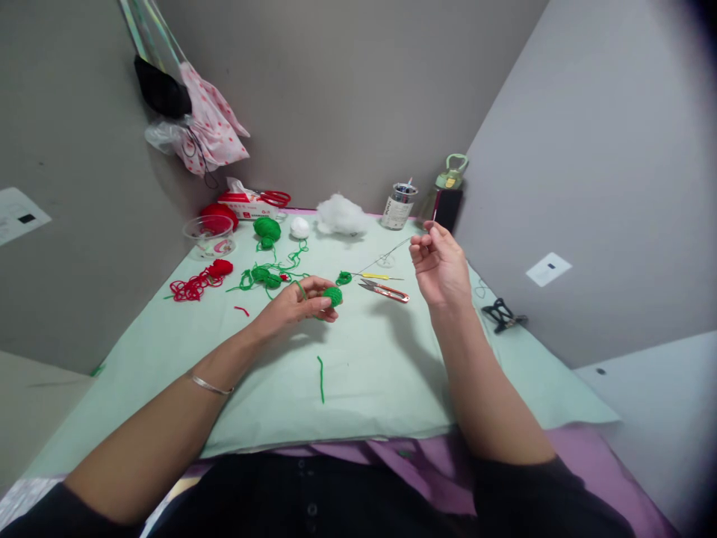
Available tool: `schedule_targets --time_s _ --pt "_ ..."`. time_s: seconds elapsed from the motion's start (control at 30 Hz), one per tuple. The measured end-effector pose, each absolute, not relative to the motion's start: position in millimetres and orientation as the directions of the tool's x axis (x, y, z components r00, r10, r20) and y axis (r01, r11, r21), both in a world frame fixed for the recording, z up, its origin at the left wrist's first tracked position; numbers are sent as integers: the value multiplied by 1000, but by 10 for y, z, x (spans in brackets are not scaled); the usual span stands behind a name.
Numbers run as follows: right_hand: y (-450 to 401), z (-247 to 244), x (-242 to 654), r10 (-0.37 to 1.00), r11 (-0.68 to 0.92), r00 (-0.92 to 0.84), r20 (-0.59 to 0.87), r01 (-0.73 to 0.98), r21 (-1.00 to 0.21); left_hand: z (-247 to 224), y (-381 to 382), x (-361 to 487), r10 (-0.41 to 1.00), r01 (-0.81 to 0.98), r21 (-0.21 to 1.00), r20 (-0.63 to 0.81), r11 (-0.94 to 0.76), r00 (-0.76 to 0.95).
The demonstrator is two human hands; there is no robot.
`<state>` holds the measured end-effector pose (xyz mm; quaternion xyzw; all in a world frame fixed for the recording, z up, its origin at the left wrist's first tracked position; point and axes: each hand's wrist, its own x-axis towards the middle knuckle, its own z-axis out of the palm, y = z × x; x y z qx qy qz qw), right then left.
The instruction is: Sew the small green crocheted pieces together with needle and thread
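Observation:
My left hand [305, 300] is closed around a small green crocheted ball [332, 297], with a green yarn strand over a finger. My right hand [442, 265] is raised to the right, thumb and index finger pinched together. A thin dark thread [386, 254] stretches from near a small green yarn piece [343, 278] up to this hand; whether a needle is in the pinch is too small to tell. Between the hands lie orange-handled thread snips [386, 291] and a yellow crochet hook [376, 276].
Green yarn [263, 276], red yarn [196, 282] and a clear plastic bowl [210, 240] are at left. Along the back stand a tissue box [246, 205], white stuffing [340, 215], a pen tin [399, 207] and a bottle [451, 179]. A black clip [503, 314] lies right.

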<state>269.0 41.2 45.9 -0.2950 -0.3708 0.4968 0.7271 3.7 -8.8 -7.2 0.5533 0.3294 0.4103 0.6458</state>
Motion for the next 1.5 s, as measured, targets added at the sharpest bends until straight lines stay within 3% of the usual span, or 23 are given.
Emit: schedule_targets --time_s 0.23,0.37,0.6,0.73,0.87,1.0,1.1,1.2,1.3,1.5 --pt "404 469 2665 946 316 231 226 -522 -792 -8 -171 72 932 90 989 77 -116 354" --pt "383 507 2672 939 339 233 253 -505 -794 -4 -151 70 949 115 988 65 -105 309" --pt "111 700 2647 890 446 85 449 -371 -814 -158 -48 62 960 85 984 134 -159 245" --pt "-76 740 2616 868 434 -90 489 -341 -834 -160 -50 53 962 70 973 205 -220 179" --pt "-218 687 2599 795 333 -390 465 -359 -872 -122 -74 67 964 -18 974 228 -227 134" --pt "-300 619 2548 615 84 -743 264 -272 -959 -85 -89 71 957 -65 959 280 -275 80" --pt "-296 579 2463 490 -31 -858 156 -196 -980 -61 -90 58 949 -64 950 310 -306 62" --pt "-251 538 2356 496 40 -840 218 -229 -973 -31 -95 47 955 -66 956 291 -287 66" --pt "-202 484 2250 611 150 -736 293 -256 -955 3 -107 47 960 -98 959 272 -266 64" --pt "-130 334 2113 836 131 -507 209 -185 -974 45 -126 58 959 -133 956 273 -262 77"
